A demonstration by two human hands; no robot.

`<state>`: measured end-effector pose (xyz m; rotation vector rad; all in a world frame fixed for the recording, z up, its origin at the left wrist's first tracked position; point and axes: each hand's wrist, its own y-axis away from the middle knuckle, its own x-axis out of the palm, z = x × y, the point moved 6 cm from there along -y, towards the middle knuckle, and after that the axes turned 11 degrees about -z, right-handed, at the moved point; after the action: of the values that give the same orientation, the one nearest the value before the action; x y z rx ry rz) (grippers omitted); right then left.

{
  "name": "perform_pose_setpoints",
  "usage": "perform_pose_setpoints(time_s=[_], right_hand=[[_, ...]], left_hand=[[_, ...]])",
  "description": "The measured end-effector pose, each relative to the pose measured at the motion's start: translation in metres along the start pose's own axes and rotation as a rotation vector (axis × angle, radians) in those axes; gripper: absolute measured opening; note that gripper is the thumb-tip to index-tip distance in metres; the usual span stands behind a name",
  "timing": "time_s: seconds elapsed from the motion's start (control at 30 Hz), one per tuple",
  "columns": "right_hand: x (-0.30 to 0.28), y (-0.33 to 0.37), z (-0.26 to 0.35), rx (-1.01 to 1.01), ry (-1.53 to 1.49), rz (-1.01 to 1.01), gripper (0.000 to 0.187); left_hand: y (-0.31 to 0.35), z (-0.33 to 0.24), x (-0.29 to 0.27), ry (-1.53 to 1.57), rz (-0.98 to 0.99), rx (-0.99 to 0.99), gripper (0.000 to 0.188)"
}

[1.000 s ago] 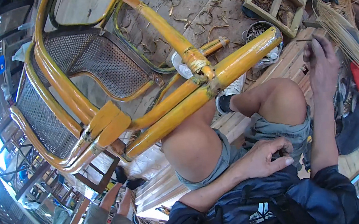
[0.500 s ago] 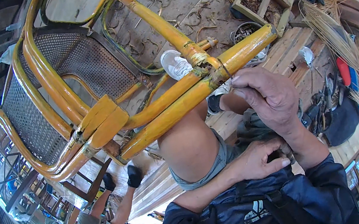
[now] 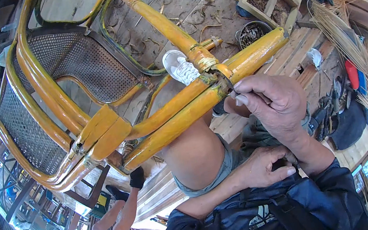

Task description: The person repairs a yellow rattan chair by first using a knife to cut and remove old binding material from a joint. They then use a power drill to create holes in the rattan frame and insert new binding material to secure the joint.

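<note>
A yellow lacquered rattan chair frame [image 3: 180, 120] lies tilted across my knee, its thick poles side by side. Pale binding [image 3: 205, 63] wraps a crosspiece where it meets them, and a narrow dark band runs round the joint. My right hand [image 3: 277, 103] is closed in a pinch right beside that joint. What sits between its thumb and forefinger is too small to name. Lower down, my left hand [image 3: 268, 166] rests near my lap, fingers curled beneath my right wrist and thumb apart. Whatever it grips is hidden.
Woven cane panels [image 3: 106, 72] fill the chair at left. Beyond the poles are a wooden crate [image 3: 251, 5] and a bucket of scraps [image 3: 252, 33]. Long fibre strands [image 3: 349, 42] hang at right, near a red-handled tool [image 3: 352, 74]. Another person's legs [image 3: 127, 214] show at lower left.
My right hand's pinched fingertips have moved slightly left and down, closer against the joint. The chair frame has shifted a little. My left hand has barely moved; the other person's legs have shifted.
</note>
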<state>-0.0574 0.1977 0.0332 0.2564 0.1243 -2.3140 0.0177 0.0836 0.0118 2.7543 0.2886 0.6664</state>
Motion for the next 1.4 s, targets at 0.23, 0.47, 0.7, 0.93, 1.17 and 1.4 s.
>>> perform_pose_setpoints(time_s=[0.23, 0.47, 0.7, 0.93, 1.17, 1.4], right_hand=[[-0.007, -0.001, 0.009, -0.192, 0.177, -0.052, 0.026], [-0.007, -0.009, 0.012, -0.409, 0.421, -0.075, 0.027], [-0.007, -0.014, 0.004, -0.338, 0.355, 0.001, 0.023], [-0.006, -0.016, 0.005, -0.299, 0.338, -0.018, 0.02], [-0.001, -0.015, 0.003, -0.278, 0.376, -0.01, 0.02], [-0.002, -0.014, 0.0, -0.268, 0.376, -0.018, 0.02]], left_hand=[[0.0, 0.002, -0.001, 0.004, -0.025, 0.054, 0.029], [-0.007, -0.004, -0.002, 0.042, -0.002, -0.004, 0.025], [-0.01, 0.003, -0.003, 0.043, -0.026, -0.049, 0.024], [-0.011, 0.006, -0.003, 0.0, -0.052, -0.005, 0.026], [-0.011, 0.005, -0.006, 0.004, -0.04, -0.049, 0.027], [-0.011, 0.008, -0.006, -0.003, -0.047, -0.042, 0.026]])
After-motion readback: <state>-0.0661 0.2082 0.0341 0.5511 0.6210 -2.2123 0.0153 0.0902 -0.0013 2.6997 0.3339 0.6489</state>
